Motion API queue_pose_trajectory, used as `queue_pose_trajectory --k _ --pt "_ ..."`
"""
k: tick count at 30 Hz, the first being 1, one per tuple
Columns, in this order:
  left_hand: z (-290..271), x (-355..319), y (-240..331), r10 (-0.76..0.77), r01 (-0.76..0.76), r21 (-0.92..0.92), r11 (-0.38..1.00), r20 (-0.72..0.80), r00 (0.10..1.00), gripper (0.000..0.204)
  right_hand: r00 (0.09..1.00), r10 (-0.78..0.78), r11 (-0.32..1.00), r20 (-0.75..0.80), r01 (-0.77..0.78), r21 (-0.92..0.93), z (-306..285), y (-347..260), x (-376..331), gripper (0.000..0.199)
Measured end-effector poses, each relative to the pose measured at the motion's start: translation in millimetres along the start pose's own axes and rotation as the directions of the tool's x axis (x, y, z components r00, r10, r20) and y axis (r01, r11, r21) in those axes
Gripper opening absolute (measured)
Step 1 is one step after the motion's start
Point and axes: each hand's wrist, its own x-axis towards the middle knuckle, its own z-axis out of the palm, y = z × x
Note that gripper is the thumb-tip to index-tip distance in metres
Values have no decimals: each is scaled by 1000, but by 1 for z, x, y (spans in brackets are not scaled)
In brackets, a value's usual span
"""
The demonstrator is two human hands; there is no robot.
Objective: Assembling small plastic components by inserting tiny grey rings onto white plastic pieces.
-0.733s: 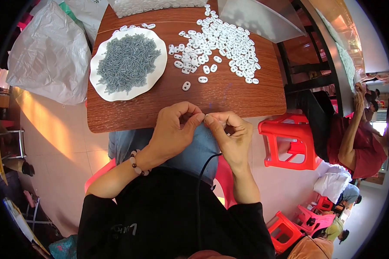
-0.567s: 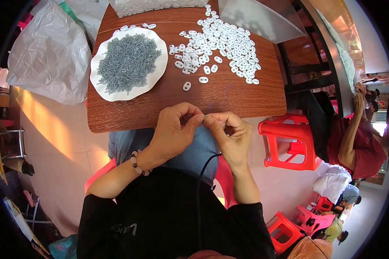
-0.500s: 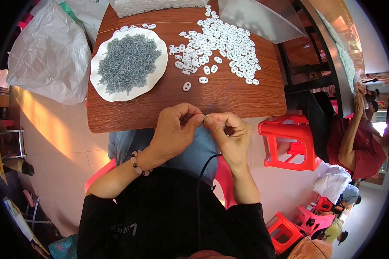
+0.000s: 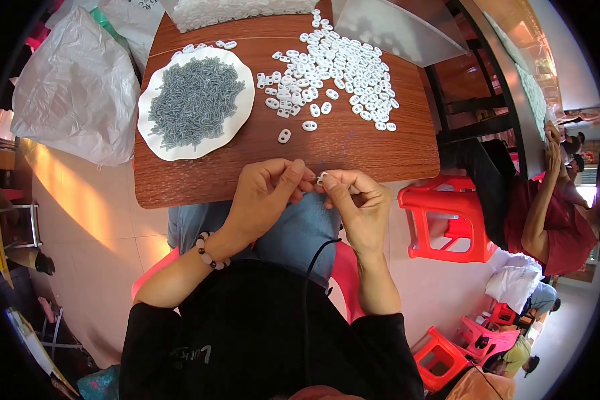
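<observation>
My right hand (image 4: 361, 203) pinches a small white two-holed piece (image 4: 322, 178) between thumb and fingertips, just off the table's near edge. Close against it, my left hand (image 4: 265, 200) has thumb and fingers pressed together; what they hold, if anything, is too small to make out. Beyond my hands, many matching white oval two-holed pieces (image 4: 363, 80) lie heaped and scattered on the table. A white scalloped plate (image 4: 245, 110) at the left bears a pile of small grey-blue, thin cylindrical pieces (image 4: 195, 100).
The brown wooden table (image 4: 207, 180) carries a translucent bin (image 4: 397, 30) at its far right and a container of white pieces (image 4: 243, 8) at the back. A white plastic sack (image 4: 73, 93) stands left. Right are a red stool (image 4: 447, 217) and a seated person in dark red (image 4: 547, 230).
My left thumb has lifted and shifted slightly away from the right fingertips. The white piece, hidden before, now shows in the right fingertips. The view has moved slightly.
</observation>
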Motion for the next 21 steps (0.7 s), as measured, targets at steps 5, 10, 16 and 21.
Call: queue_pose_trajectory --k 5,10,16,21 --pt "-2 1 -5 13 -13 38 999 8 1000 21 1000 18 1000 20 -17 -11 -1 0 1 10" --pt "0 1 -4 51 -50 40 998 -13 999 15 1000 -24 992 -11 22 -121 2 3 0 8" --pt "0 0 -5 167 -146 269 952 -58 984 14 999 -46 981 -19 42 -190 3 6 -1 6" --pt "1 -1 -7 120 -108 181 978 -60 991 14 998 -40 987 -52 32 -159 8 5 -3 7"
